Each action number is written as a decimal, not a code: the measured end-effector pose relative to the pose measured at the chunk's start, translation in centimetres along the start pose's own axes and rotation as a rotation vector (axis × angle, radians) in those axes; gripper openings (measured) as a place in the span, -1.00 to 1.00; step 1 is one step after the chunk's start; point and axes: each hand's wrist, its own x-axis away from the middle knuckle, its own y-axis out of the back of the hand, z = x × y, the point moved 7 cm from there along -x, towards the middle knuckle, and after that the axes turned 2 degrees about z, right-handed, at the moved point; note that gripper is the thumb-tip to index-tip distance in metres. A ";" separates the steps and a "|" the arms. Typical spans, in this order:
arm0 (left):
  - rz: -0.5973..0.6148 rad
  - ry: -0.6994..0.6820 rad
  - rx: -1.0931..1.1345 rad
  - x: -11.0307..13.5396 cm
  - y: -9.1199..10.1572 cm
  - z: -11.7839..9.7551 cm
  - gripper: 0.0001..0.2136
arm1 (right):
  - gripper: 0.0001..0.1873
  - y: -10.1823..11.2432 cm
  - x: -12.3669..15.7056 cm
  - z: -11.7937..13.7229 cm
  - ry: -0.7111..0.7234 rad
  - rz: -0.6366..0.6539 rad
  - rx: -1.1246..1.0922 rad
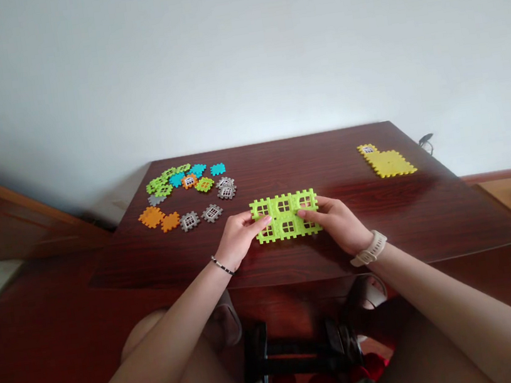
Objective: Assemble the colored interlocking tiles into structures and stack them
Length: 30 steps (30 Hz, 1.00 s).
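Dark polished wood table (430,217) fills the middle of my view, set against a plain white wall. At frame centre, near the table's front edge, lies the lime-green tile panel (286,215), a flat two-row sheet of interlocked window tiles. I see the left hand (241,236) coming in from the lower left, its fingers curled round the panel's left end with the thumb laid on top. The right hand (336,223) mirrors it from the lower right, pinching the right end. Both hands are closed on the panel. A beaded bracelet (222,266) sits on the left wrist and a pale watch (369,250) on the right.

In the upper left, well apart from the hands, is a scatter of loose tiles (186,191) in green, blue, orange and grey. A yellow tile panel (387,160) lies flat at the upper right. Nothing lies between the hands and either group.
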 end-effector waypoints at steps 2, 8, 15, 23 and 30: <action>-0.005 0.005 0.009 0.1 0.0 -0.1 -0.62 | -0.56 0.0 0.0 0.1 0.000 0.000 0.005; 0.041 0.017 0.039 0.6 -1.3 -0.4 -0.63 | -0.60 -1.0 0.1 -0.2 -0.007 0.044 -0.032; 0.036 0.004 0.025 0.8 -1.6 -1.0 -0.66 | -0.56 -1.4 0.2 -0.5 -0.061 0.042 -0.042; 0.069 -0.044 -0.049 0.9 -1.6 -1.3 -0.66 | -0.58 -1.5 0.4 -0.3 -0.078 0.026 -0.056; 0.092 -0.016 0.015 0.9 -1.9 -1.1 -0.66 | -0.57 -1.5 0.3 -0.2 -0.070 0.022 -0.069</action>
